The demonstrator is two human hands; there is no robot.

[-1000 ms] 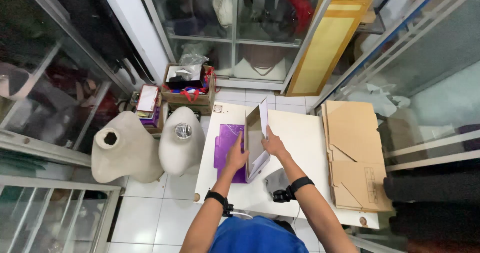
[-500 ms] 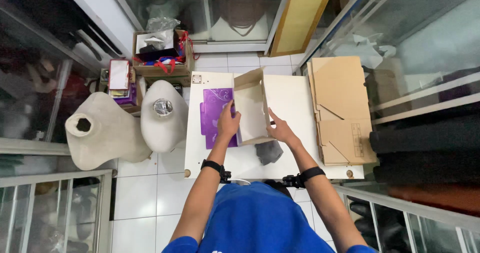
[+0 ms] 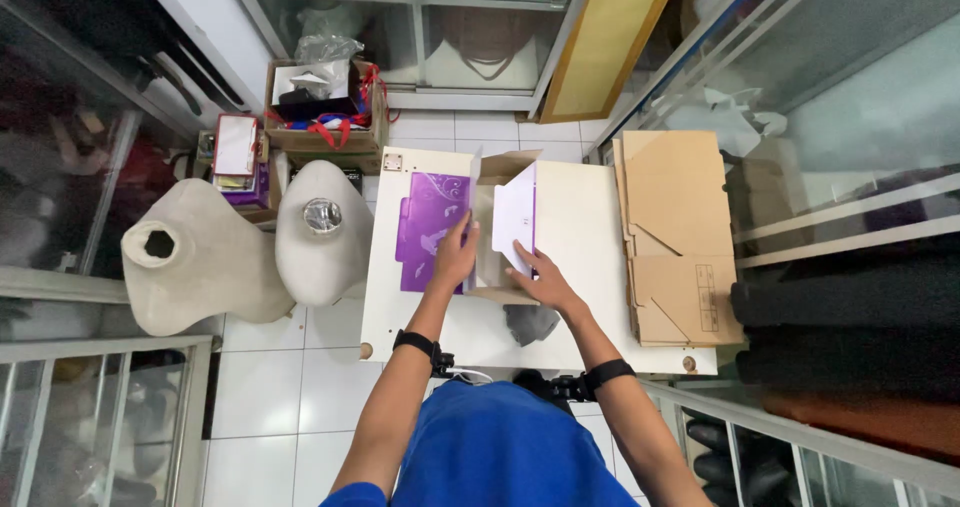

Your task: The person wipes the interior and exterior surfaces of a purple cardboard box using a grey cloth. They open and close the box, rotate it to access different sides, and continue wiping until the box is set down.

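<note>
We press our left hand (image 3: 455, 257) flat on the brown cardboard box (image 3: 497, 229) beside the purple patterned sheet (image 3: 430, 229), while our right hand (image 3: 540, 279) pinches the upright white flap (image 3: 516, 217). The box sits on the white table (image 3: 580, 217); flattened cardboard (image 3: 675, 227) is stacked to the right.

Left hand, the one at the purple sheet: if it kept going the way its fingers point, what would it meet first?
Probably more of the purple sheet it rests on; the left hand points up it, beside the cardboard box. Depth is unclear.

Purple swirl-patterned sheet (image 3: 428, 229), white panel (image 3: 516, 217), brown flattened cardboard (image 3: 678, 235), blue shirt (image 3: 500, 447)
</note>
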